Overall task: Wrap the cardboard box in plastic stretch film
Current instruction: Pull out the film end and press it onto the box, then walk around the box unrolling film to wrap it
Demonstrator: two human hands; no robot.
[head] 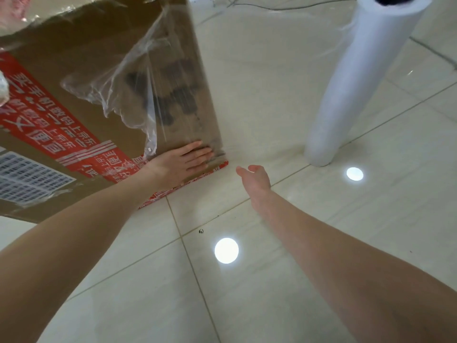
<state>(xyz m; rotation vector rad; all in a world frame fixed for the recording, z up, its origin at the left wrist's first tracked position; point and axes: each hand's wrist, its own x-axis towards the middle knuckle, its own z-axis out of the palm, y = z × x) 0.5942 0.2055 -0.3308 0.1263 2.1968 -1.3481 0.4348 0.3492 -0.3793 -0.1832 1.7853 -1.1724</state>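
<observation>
A big brown cardboard box (81,78) with red printed tape stands on the tiled floor at the left. Clear stretch film (138,78) lies crumpled over its near face and runs as a taut sheet from the box's right corner to a tall white roll of film (356,85) standing upright at the right. My left hand (183,160) presses flat, fingers straight, on the film near the box's lower right corner. My right hand (254,177) hovers just right of that corner, low by the floor, holding nothing; its fingers point away and are mostly hidden.
Glossy beige floor tiles (247,280) spread around, with two bright lamp reflections. A dark cable (259,6) lies on the floor at the far top. A white barcode label (29,177) sits on the box's left side.
</observation>
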